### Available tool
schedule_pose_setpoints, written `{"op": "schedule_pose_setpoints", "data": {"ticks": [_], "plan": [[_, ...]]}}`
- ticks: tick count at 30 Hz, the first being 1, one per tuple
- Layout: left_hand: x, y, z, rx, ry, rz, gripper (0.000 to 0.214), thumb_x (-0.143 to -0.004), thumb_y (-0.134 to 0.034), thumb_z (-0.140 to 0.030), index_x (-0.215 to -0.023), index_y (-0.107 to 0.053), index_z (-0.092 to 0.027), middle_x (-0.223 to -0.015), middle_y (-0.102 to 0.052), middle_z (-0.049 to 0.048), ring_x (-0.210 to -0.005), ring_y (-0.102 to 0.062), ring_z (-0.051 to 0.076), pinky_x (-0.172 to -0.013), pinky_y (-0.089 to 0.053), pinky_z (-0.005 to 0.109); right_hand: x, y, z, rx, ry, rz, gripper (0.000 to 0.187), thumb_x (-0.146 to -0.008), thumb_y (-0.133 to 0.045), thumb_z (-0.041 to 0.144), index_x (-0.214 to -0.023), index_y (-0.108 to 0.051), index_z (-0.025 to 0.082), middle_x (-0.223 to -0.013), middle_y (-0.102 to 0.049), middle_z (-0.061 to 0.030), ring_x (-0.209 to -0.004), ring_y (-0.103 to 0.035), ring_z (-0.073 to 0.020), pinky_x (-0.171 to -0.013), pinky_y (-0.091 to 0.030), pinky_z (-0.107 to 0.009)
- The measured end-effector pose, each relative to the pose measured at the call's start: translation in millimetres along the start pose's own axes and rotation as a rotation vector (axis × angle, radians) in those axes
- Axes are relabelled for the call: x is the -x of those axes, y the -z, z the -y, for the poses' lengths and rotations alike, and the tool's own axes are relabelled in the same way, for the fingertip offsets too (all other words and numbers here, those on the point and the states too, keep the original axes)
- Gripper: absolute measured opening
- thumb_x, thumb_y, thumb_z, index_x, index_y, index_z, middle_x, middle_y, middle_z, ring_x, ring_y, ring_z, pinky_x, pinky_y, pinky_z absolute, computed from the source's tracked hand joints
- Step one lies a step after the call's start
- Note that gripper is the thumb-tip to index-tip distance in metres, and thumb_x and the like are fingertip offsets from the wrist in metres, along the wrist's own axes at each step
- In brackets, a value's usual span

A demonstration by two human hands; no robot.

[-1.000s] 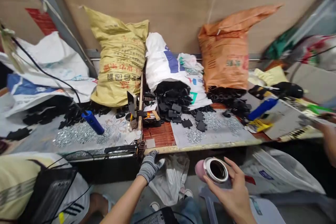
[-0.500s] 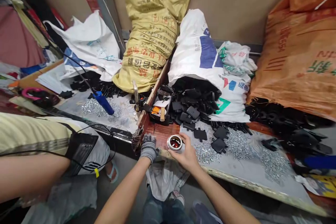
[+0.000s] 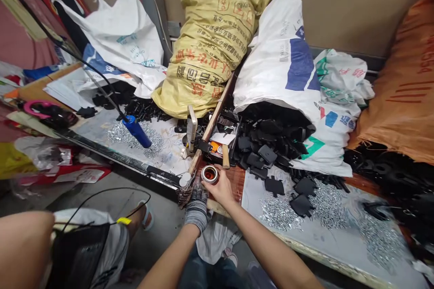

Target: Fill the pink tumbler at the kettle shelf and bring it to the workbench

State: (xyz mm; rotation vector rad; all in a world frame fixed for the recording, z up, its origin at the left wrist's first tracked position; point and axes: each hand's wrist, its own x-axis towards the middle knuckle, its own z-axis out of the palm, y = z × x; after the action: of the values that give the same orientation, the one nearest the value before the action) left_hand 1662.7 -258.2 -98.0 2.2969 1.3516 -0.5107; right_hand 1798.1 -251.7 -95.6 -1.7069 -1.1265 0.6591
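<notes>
Currently in my right hand (image 3: 219,189): a small open can (image 3: 209,174) with a metal rim and dark reddish liquid inside, my fingers wrapped round its side.
Left hand (image 3: 197,207): in a grey knit glove, just beside the right hand, not clamped on the can; its fingers are bunched, and I cannot tell whether they hold anything.
Can's place: held just above a red-brown board (image 3: 235,180), next to a wooden strip (image 3: 213,122).
Done so far, as I judge it: the can is open, and a few black plastic pieces (image 3: 274,186) lie apart on a grey sheet (image 3: 332,246).
Still left, it seems: a big heap of black pieces (image 3: 271,144) at the mouth of a white sack (image 3: 281,63), with silver screws (image 3: 280,214) spread nearby.
Around me: a black tray (image 3: 220,137) holding a wooden handle, a blue tool (image 3: 136,132) on a black cord, and another person's arm (image 3: 20,244).
Writing: red and black Chinese characters on a yellow sack (image 3: 203,58), too slanted for me to read; no brand I can make out.
</notes>
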Motion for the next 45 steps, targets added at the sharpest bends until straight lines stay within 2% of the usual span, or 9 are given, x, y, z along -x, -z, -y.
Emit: {"op": "schedule_pose_setpoints", "data": {"ticks": [4, 12, 26, 30, 34, 37, 39, 42, 45], "plan": [[2.0, -2.0, 3.0, 0.017, -0.024, 0.019, 0.092, -0.075, -0.059, -0.037, -0.157, -0.031, -0.006, -0.169, -0.011, 0.0164, -0.156, -0.01, 0.037, -0.129, -0.009, 0.048, -8.0, -9.9, 3.8, 0.013, -0.034, 0.003, 0.069, -0.067, -0.079, 0.036, -0.126, -0.046, 0.021, -0.118, -0.07, -0.0107, -0.105, -0.07, -0.0288, -0.091, -0.056, -0.041], [-3.8, -16.1, 11.2, 0.027, -0.037, 0.045, 0.092, -0.075, -0.06, -0.038, -0.156, -0.032, -0.007, -0.168, -0.019, 0.0193, -0.155, -0.014, 0.038, -0.128, -0.011, 0.052, -17.7, -13.7, 7.5, 0.036, -0.088, 0.013, 0.065, -0.069, -0.079, 0.035, -0.122, -0.046, 0.024, -0.104, -0.074, -0.0058, -0.094, -0.073, -0.0281, -0.081, -0.058, -0.037], [-6.2, -16.8, 15.2, 0.027, -0.065, 0.041, 0.094, -0.074, -0.061, -0.039, -0.157, -0.03, -0.009, -0.168, -0.016, 0.0194, -0.156, -0.014, 0.037, -0.128, -0.008, 0.051, -22.3, -20.0, 3.1, 0.056, -0.06, -0.004, 0.065, -0.069, -0.077, 0.032, -0.124, -0.045, 0.023, -0.11, -0.072, -0.0085, -0.098, -0.071, -0.0289, -0.086, -0.057, -0.04], [-2.8, -10.3, 12.8, 0.025, -0.06, 0.054, 0.09, -0.075, -0.06, -0.039, -0.156, -0.035, -0.009, -0.168, -0.017, 0.0183, -0.155, -0.014, 0.037, -0.128, -0.012, 0.049, -21.3, -23.1, 0.9, 0.058, -0.02, -0.018, 0.067, -0.07, -0.076, 0.031, -0.129, -0.044, 0.021, -0.117, -0.07, -0.0112, -0.105, -0.069, -0.0288, -0.091, -0.056, -0.042], [-3.5, -9.6, 12.6, 0.013, -0.067, 0.055, 0.094, -0.074, -0.062, -0.038, -0.157, -0.03, -0.008, -0.169, -0.013, 0.0178, -0.156, -0.012, 0.038, -0.128, -0.011, 0.05, -13.8, -19.5, -8.5, 0.077, 0.013, -0.031, 0.075, -0.072, -0.076, 0.034, -0.136, -0.042, 0.017, -0.127, -0.064, -0.0154, -0.115, -0.064, -0.0303, -0.1, -0.052, -0.045], [-5.0, -15.3, 15.4, 0.009, -0.088, 0.055, 0.093, -0.075, -0.062, -0.038, -0.158, -0.03, -0.009, -0.168, -0.014, 0.019, -0.156, -0.011, 0.039, -0.127, -0.009, 0.054, 7.7, -4.9, -25.1, 0.111, 0.006, -0.072, 0.069, -0.078, -0.07, 0.042, -0.136, -0.044, 0.014, -0.134, -0.058, -0.0188, -0.127, -0.055, -0.0323, -0.11, -0.044, -0.05], [-3.8, -20.2, 18.9, 0.013, -0.118, 0.043, 0.095, -0.075, -0.064, -0.039, -0.158, -0.029, -0.011, -0.169, -0.012, 0.0184, -0.156, -0.008, 0.039, -0.127, -0.007, 0.055, 34.1, 11.3, -39.9, 0.138, -0.025, -0.106, 0.061, -0.084, -0.063, 0.046, -0.133, -0.046, 0.014, -0.134, -0.057, -0.02, -0.128, -0.053, -0.0329, -0.113, -0.04, -0.054], [3.5, -26.3, 25.4, 0.025, -0.17, 0.023, 0.092, -0.077, -0.064, -0.041, -0.159, -0.03, -0.018, -0.17, -0.012, 0.013, -0.156, -0.006, 0.039, -0.127, -0.004, 0.055, 92.7, 41.8, -64.6, 0.181, -0.117, -0.124, 0.051, -0.09, -0.053, 0.046, -0.131, -0.048, 0.016, -0.13, -0.059, -0.0203, -0.124, -0.055, -0.0331, -0.11, -0.042, -0.057], [17.2, -31.7, 32.3, 0.039, -0.224, 0.019, 0.078, -0.083, -0.059, -0.039, -0.156, -0.038, -0.023, -0.17, -0.016, 0.0068, -0.157, -0.005, 0.037, -0.127, -0.001, 0.055, 168.4, 73.6, -86.8, 0.229, -0.27, -0.059, 0.045, -0.089, -0.047, 0.045, -0.124, -0.055, 0.018, -0.116, -0.066, -0.02, -0.111, -0.064, -0.0328, -0.102, -0.048, -0.053]]}}
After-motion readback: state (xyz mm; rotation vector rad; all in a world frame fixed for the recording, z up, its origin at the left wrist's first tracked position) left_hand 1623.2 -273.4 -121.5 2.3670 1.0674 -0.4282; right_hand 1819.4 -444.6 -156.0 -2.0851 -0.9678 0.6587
